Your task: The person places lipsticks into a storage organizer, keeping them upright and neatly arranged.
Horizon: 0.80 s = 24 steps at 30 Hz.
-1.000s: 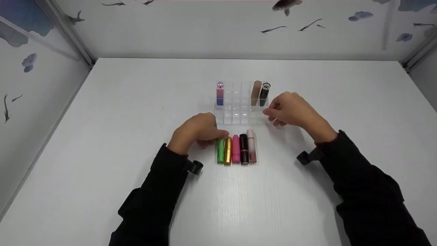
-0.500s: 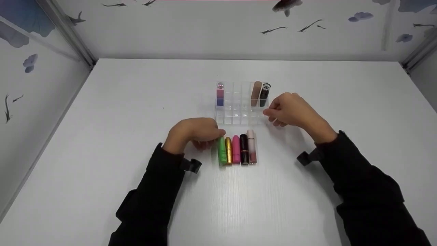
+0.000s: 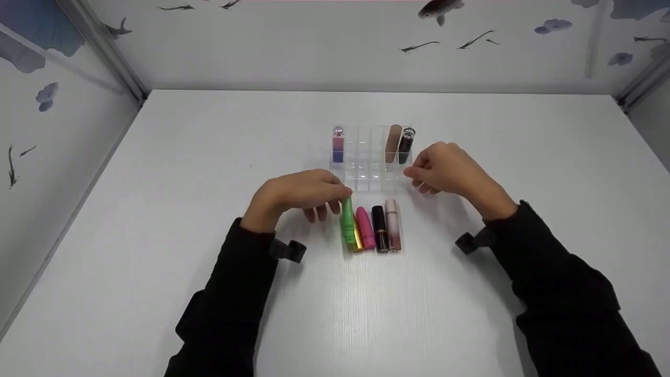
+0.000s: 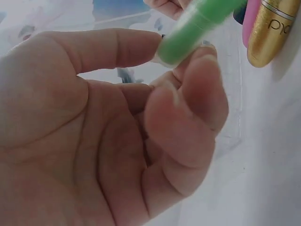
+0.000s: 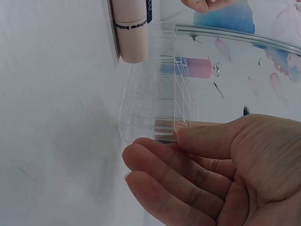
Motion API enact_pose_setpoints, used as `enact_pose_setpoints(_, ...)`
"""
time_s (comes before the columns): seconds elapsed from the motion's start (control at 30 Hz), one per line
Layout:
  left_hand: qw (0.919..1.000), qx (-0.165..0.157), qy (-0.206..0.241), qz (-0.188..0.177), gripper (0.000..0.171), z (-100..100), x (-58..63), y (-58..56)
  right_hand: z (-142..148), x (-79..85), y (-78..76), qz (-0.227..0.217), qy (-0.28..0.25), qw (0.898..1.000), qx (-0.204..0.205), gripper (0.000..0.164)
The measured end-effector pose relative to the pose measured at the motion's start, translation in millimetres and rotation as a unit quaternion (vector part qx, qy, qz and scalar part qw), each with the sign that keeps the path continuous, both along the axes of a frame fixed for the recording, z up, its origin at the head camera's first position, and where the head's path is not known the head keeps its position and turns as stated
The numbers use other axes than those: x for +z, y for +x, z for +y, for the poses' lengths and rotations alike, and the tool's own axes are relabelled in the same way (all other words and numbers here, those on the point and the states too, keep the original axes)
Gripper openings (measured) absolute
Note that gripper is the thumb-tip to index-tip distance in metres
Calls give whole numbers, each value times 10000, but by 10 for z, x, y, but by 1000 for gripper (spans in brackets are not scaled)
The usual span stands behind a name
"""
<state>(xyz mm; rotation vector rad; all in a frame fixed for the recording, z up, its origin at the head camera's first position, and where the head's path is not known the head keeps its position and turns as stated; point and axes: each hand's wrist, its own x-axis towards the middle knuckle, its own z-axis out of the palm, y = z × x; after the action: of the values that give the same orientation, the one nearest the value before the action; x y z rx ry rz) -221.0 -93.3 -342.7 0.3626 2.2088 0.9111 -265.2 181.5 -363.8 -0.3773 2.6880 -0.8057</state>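
My left hand (image 3: 303, 189) pinches a green lipstick tube (image 3: 347, 225) by its far end, between thumb and fingers. The tube is tilted over a gold lipstick (image 3: 358, 238), partly covering it in the head view. In the left wrist view the green tube (image 4: 202, 28) shows at the thumb tip, somewhat blurred. My right hand (image 3: 445, 166) holds the near right corner of a clear lipstick organizer (image 3: 364, 178) between thumb and index finger; its other fingers curl loosely below, as the right wrist view shows.
Right of the gold one lie a pink lipstick (image 3: 366, 229), a black lipstick (image 3: 380, 230) and a pale pink lip gloss tube (image 3: 392, 222). In the organizer's back row stand a pink-and-blue tube (image 3: 338, 146), a brown tube (image 3: 393, 144) and a black tube (image 3: 406, 145).
My left hand has drawn the green tube from the row's left end, raising it rightward over the gold one. The neighbouring tubes have shifted slightly right. My right hand stays still.
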Motion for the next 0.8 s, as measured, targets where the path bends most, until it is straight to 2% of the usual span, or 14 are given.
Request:
enact_pose_setpoints(0.23,9992,271,-196,219,31,-2,-47,-37,-1,5,2,89,26,9999,44,23)
enact_pose_setpoints(0.67,9983,322,-346,328,34,8,-53,-52,-14,10,-1,-78,-23,10000,-36,23)
enact_pose_setpoints(0.8,9975,322,-165,611,34,22,-23,-42,-10,2,1,-117,-47,9999,-58,23)
